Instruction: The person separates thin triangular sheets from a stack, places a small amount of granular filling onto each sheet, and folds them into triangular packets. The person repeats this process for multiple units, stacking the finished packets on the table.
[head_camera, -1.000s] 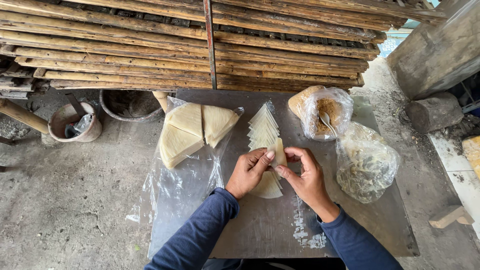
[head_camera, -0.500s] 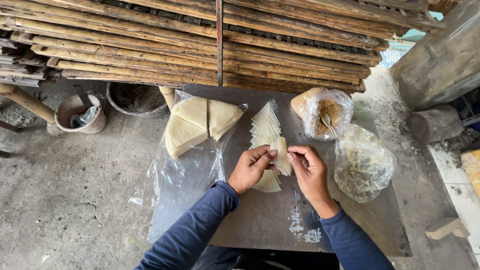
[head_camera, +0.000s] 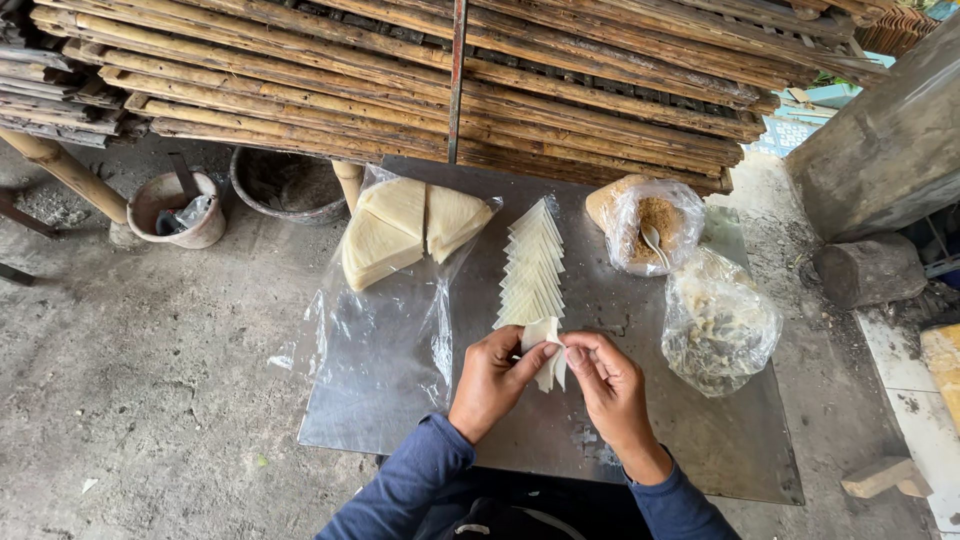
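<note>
Since a second ago both hands have dropped toward the near end of the wrapper row and lifted one sheet clear; before, they were working lower on the row with the piece still against it.

Left hand (head_camera: 492, 382) and right hand (head_camera: 608, 385) meet over the metal counter (head_camera: 560, 455). Both pinch the same pale folded wrapper (head_camera: 547, 350): left thumb and forefinger closed on its left edge, right fingertips closed on its right side. Fingers of both hands are nearly shut, only the sheet between them. Wrapper is held just above the counter, right at the near end of the fanned row of wrappers (head_camera: 532, 265), touching or almost touching the last one, can't tell which.

Around it:
- Clear plastic bag (head_camera: 385, 330) spread flat on the left of the counter, with stacks of triangular wrapper sheets (head_camera: 400, 230) on its far end.
- Bag of brownish crumbly filling (head_camera: 650, 222) at the far right, a spoon (head_camera: 652, 240) standing in it.
- Second, larger clear bag with dark contents (head_camera: 715, 325) just near of that one, well to the right of the right hand.
- Stacked bamboo racks (head_camera: 450, 80) overhang the far edge of the counter.
- On the concrete floor to the left: small bucket (head_camera: 178, 208) and a dark basin (head_camera: 285, 185).

Dark blue sleeves on both arms.
</note>
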